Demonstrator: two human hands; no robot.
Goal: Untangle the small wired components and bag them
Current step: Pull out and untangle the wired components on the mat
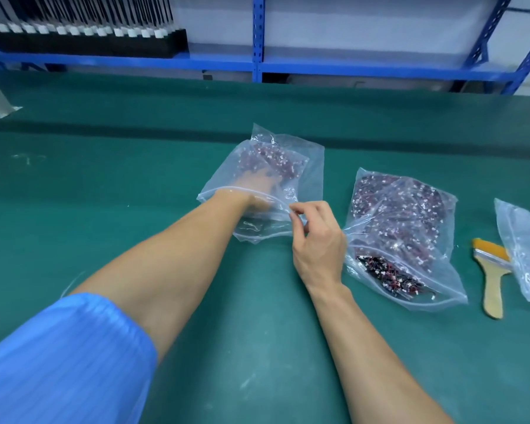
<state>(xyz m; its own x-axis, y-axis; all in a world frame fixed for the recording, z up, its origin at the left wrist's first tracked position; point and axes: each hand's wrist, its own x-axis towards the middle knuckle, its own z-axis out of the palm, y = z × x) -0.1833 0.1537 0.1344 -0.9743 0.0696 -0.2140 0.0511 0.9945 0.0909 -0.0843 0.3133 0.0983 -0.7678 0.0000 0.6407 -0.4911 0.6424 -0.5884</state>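
Observation:
A clear zip bag point(306, 160) lies on the green table point(135, 185), holding a heap of small red-and-black wired components point(273, 160). My left hand point(257, 185) is deep inside this bag, up to the wrist, seen blurred through the plastic; its fingers reach the components and their hold is not plain. My right hand point(315, 237) pinches the bag's open rim at its right corner with thumb and forefinger. To the right lies a second, fuller clear bag point(401, 234) of the same components, its mouth open toward me.
A wooden-handled brush point(491, 270) with an orange ferrule lies right of the second bag. A third clear bag point(527, 249) overlaps its head at the right edge. Blue shelving point(257, 38) with a black rack of cabled parts point(86, 41) stands behind the table.

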